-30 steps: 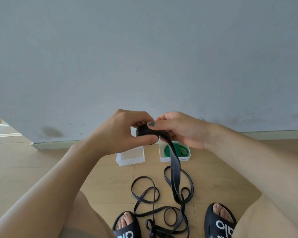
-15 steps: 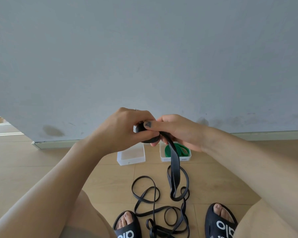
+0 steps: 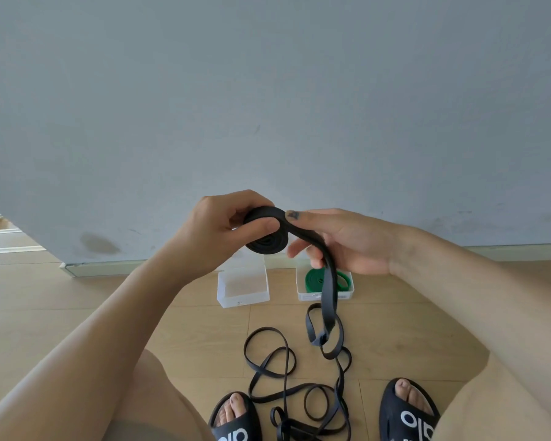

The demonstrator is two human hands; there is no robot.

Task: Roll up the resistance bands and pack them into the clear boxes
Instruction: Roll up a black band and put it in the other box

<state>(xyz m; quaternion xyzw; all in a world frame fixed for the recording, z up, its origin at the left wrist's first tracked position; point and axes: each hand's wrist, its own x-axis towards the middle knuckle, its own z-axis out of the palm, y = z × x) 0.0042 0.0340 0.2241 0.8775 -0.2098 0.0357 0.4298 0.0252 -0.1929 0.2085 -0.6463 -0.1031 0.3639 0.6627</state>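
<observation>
The black bands [image 3: 312, 405] run off the bottom edge — sandals [image 3: 407, 418] too.

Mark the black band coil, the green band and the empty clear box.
black band coil [image 3: 269, 245], head view, flat spiral face of the roll.
green band [image 3: 314, 278], head view, left side of the coil in its box.
empty clear box [image 3: 243, 300], head view, front wall.

Black band [image 3: 329, 281], green band [image 3: 312, 278], clear boxes [image 3: 243, 286], black white-lettered sandals [image 3: 407, 415].
</observation>
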